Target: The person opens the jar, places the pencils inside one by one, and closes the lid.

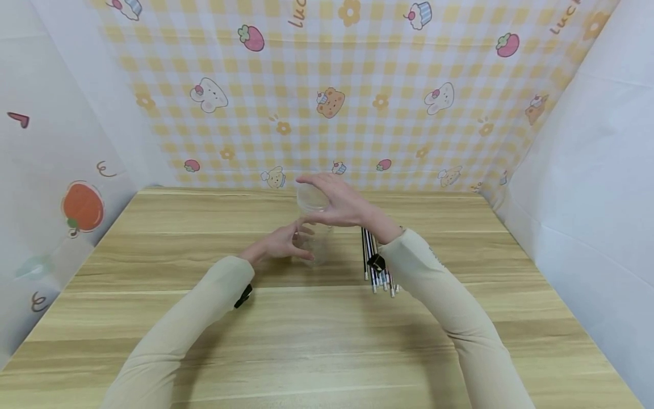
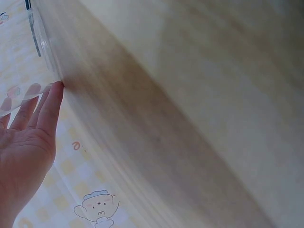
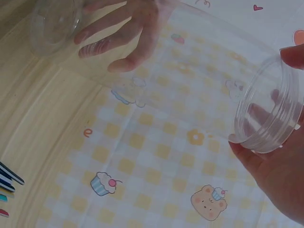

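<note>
A tall clear plastic jar stands upright on the table, between my hands. My left hand holds its lower side, thumb and fingers spread around the wall. In the left wrist view, the fingers of the left hand are against a clear edge. From above, my right hand grips the jar's top, thumb at the near side and fingers at the far side. The right wrist view shows that ridged round top; whether it is a lid or the neck, I cannot tell. Through the clear wall, the left hand's fingers show.
Several striped pencils with white ends lie in a bunch right of the jar, partly under my right forearm. A wooden table spreads all around. Behind it hangs a yellow checked cloth, with white cloth at both sides.
</note>
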`<state>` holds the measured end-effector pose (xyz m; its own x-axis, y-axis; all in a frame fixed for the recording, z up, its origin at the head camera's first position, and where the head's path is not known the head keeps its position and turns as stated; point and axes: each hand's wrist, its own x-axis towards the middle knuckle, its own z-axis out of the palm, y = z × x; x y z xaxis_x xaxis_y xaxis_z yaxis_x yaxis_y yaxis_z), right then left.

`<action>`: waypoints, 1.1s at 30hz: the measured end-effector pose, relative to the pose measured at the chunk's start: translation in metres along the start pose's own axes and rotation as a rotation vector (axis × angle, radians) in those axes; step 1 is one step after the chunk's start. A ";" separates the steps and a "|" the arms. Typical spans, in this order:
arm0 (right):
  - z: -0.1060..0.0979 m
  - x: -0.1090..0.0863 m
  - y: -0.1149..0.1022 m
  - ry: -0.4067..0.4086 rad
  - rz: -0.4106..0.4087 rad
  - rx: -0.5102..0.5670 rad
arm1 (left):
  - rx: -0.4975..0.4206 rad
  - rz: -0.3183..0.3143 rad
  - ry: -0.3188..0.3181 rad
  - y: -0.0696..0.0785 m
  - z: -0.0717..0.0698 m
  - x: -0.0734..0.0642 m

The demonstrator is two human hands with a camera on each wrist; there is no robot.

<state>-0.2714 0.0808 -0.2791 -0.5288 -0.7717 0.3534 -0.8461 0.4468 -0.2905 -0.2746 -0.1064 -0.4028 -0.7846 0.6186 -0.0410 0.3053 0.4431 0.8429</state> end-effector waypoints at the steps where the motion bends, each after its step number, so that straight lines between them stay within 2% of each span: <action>1: 0.000 0.000 0.001 0.004 -0.015 0.011 | 0.003 0.002 0.001 0.000 0.000 0.000; 4: 0.000 0.000 0.004 0.003 -0.041 0.038 | 0.008 -0.001 0.005 0.000 0.001 0.000; 6: 0.000 0.000 0.005 -0.008 -0.031 0.043 | 0.011 -0.002 0.007 0.000 0.001 0.000; 11: 0.000 -0.001 0.000 -0.020 0.114 0.020 | -0.014 0.013 0.009 -0.001 0.001 0.001; 14: 0.003 -0.001 -0.005 0.004 0.209 -0.054 | -0.035 0.002 0.005 -0.001 0.001 0.001; 17: 0.007 -0.001 -0.009 0.024 0.251 -0.153 | -0.050 -0.019 -0.001 -0.001 0.000 0.000; 20: 0.009 0.000 -0.011 0.044 0.239 -0.206 | -0.067 -0.024 -0.011 0.000 0.000 -0.001; 22: 0.010 0.001 -0.011 0.053 0.219 -0.203 | -0.079 -0.014 -0.016 0.000 0.000 -0.001; 29: 0.006 0.002 -0.005 0.029 0.141 -0.117 | -0.108 -0.008 -0.018 -0.001 0.000 0.001; 33: 0.002 0.004 -0.003 0.039 0.090 -0.079 | -0.079 -0.003 -0.013 -0.001 0.000 0.001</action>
<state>-0.2710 0.0757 -0.2789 -0.6040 -0.7092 0.3636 -0.7967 0.5492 -0.2521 -0.2755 -0.1062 -0.4035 -0.7781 0.6261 -0.0504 0.2588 0.3926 0.8825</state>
